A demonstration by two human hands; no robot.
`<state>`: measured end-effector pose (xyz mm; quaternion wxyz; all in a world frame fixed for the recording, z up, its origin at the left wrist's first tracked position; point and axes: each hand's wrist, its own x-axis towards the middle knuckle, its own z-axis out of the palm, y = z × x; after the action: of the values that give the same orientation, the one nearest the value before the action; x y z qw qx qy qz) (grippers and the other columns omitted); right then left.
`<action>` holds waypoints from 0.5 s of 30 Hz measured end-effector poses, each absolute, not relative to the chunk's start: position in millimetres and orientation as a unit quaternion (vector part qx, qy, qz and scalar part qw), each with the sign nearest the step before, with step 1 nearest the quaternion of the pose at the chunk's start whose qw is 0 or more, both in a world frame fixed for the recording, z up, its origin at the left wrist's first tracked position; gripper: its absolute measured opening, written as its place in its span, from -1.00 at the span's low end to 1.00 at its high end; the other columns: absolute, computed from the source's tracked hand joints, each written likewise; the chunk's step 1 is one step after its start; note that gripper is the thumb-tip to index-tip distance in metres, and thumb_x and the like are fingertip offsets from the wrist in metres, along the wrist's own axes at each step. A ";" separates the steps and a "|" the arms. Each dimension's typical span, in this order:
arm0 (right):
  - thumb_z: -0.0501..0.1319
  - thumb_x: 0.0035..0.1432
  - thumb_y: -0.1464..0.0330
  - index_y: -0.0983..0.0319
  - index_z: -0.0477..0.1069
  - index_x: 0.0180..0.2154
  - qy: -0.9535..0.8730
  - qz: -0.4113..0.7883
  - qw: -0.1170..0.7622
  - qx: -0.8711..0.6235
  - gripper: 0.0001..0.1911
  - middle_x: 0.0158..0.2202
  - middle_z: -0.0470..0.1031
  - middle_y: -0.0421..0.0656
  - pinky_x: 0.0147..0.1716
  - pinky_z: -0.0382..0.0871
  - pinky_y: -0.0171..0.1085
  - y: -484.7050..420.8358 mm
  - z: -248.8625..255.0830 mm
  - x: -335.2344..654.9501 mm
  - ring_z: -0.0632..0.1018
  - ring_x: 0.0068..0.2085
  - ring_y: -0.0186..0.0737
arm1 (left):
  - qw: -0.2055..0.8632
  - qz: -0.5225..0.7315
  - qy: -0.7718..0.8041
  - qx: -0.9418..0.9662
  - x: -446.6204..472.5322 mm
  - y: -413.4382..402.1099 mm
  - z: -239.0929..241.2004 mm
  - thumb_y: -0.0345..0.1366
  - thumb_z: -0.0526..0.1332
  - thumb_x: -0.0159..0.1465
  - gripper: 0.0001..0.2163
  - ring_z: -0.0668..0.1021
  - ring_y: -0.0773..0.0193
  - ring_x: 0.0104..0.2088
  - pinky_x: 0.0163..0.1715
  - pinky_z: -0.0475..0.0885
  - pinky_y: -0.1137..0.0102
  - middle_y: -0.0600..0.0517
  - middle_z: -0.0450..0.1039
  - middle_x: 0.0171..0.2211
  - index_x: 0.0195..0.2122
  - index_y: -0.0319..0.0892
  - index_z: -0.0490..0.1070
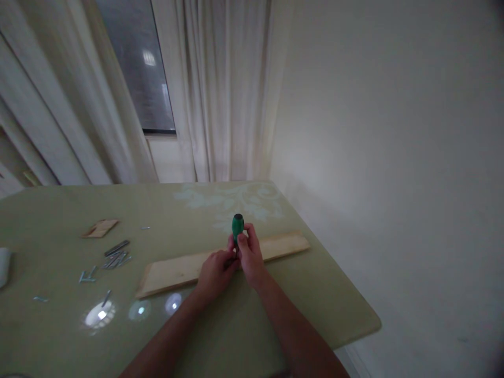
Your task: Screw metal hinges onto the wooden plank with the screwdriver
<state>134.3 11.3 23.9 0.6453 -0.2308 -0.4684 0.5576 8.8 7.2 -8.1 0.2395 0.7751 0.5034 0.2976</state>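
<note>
A long pale wooden plank [177,270] lies flat across the green table [275,315]. A screwdriver with a green handle and black cap [237,227] stands upright over the plank's middle. My right hand [250,255] is wrapped round the handle. My left hand [216,271] rests on the plank with its fingers pinched at the screwdriver's lower end; what they pinch is hidden.
Several loose screws and metal bits [114,258] lie at the left, with a small wooden piece [100,228] behind them. A white object [3,265] sits at the far left edge. Curtains [220,89] and a window [137,63] stand behind; the table's right edge [346,283] drops off.
</note>
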 end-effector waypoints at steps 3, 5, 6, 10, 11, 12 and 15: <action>0.20 0.35 -0.05 0.11 0.31 -0.11 -0.478 0.548 0.642 -0.243 -0.61 -0.38 0.49 -0.25 -0.47 0.29 -0.35 11.9 24.4 134.6 0.47 -0.43 -0.34 | 0.236 0.301 0.503 0.775 8.3 6.7 -7.5 -0.31 0.21 0.32 -0.86 0.59 0.19 -0.29 -0.28 0.34 0.39 -0.02 0.63 -0.30 -0.27 -0.13 0.59; 0.26 0.32 -0.02 0.12 0.32 -0.05 -0.481 0.545 0.644 -0.237 -0.60 -0.32 0.53 -0.22 -0.37 0.36 -0.32 11.2 26.7 135.2 0.51 -0.36 -0.32 | 0.233 0.305 0.499 0.777 8.4 6.7 -7.3 -0.32 0.21 0.32 -0.86 0.59 0.19 -0.27 -0.26 0.35 0.39 -0.01 0.63 -0.29 -0.27 -0.13 0.59; 0.34 0.27 0.02 0.11 0.31 -0.02 -0.479 0.549 0.645 -0.232 -0.57 -0.30 0.55 -0.22 -0.32 0.38 -0.32 10.8 27.9 135.5 0.52 -0.33 -0.32 | 0.231 0.306 0.499 0.777 8.4 6.8 -7.3 -0.32 0.20 0.33 -0.85 0.59 0.19 -0.27 -0.25 0.35 0.39 -0.01 0.63 -0.29 -0.27 -0.14 0.58; 0.49 0.12 0.15 0.06 0.27 -0.06 -0.456 0.548 0.662 -0.231 -0.50 -0.38 0.50 -0.32 -0.34 0.36 -0.34 11.6 28.6 136.5 0.48 -0.37 -0.34 | 0.226 0.303 0.500 0.779 8.2 7.4 -9.1 -0.35 0.19 0.33 -0.84 0.60 0.19 -0.25 -0.23 0.37 0.38 -0.01 0.63 -0.29 -0.24 -0.13 0.59; 0.45 0.16 0.13 0.08 0.29 -0.09 -0.460 0.540 0.664 -0.238 -0.56 -0.41 0.48 -0.33 -0.35 0.35 -0.35 12.3 27.5 136.7 0.46 -0.39 -0.34 | 0.225 0.301 0.501 0.780 7.8 7.5 -9.9 -0.34 0.19 0.33 -0.84 0.60 0.18 -0.25 -0.23 0.37 0.38 -0.01 0.63 -0.29 -0.24 -0.12 0.59; 0.40 0.22 0.09 0.10 0.31 -0.12 -0.468 0.534 0.661 -0.244 -0.62 -0.42 0.47 -0.31 -0.37 0.34 -0.34 13.0 26.1 136.9 0.46 -0.40 -0.34 | 0.224 0.298 0.503 0.780 7.3 7.6 -10.7 -0.33 0.20 0.33 -0.85 0.60 0.18 -0.25 -0.24 0.37 0.38 -0.01 0.63 -0.29 -0.24 -0.12 0.59; 0.24 0.34 -0.03 0.16 0.39 -0.15 -0.502 0.547 0.623 -0.247 -0.61 -0.40 0.48 -0.22 -0.43 0.32 -0.33 13.6 21.2 136.8 0.45 -0.42 -0.32 | 0.218 0.293 0.510 0.779 5.8 7.5 -12.9 -0.35 0.22 0.31 -0.86 0.60 0.17 -0.27 -0.27 0.35 0.38 -0.02 0.63 -0.26 -0.23 -0.12 0.59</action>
<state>136.8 13.6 21.2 0.6228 -0.2475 -0.5018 0.5469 5.8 7.5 -12.9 0.2181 0.7789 0.5099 0.2928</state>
